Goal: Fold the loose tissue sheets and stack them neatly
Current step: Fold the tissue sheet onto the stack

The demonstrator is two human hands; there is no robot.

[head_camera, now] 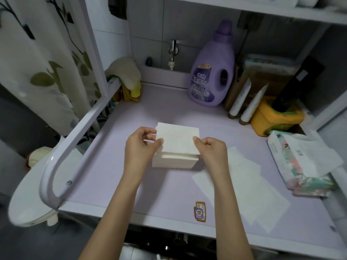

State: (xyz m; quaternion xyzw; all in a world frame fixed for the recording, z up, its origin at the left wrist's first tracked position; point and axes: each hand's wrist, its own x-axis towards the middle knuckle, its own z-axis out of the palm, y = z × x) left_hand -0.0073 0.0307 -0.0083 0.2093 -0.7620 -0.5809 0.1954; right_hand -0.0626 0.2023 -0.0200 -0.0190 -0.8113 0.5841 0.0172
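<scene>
A folded white tissue sheet (177, 137) hangs just above a stack of folded tissues (174, 161) in the middle of the lilac top. My left hand (142, 145) pinches the sheet's left edge. My right hand (212, 149) pinches its lower right corner. To the right of the stack, loose unfolded tissue sheets (244, 186) lie flat and overlapping. The stack's far part is hidden under the held sheet.
An opened tissue pack (304, 164) lies at the right edge. A purple softener bottle (212, 72), two white tubes (249, 102) and a yellow tub (272, 119) stand at the back. A white rail (75, 139) runs along the left side. A sticker (200, 212) sits near the front edge.
</scene>
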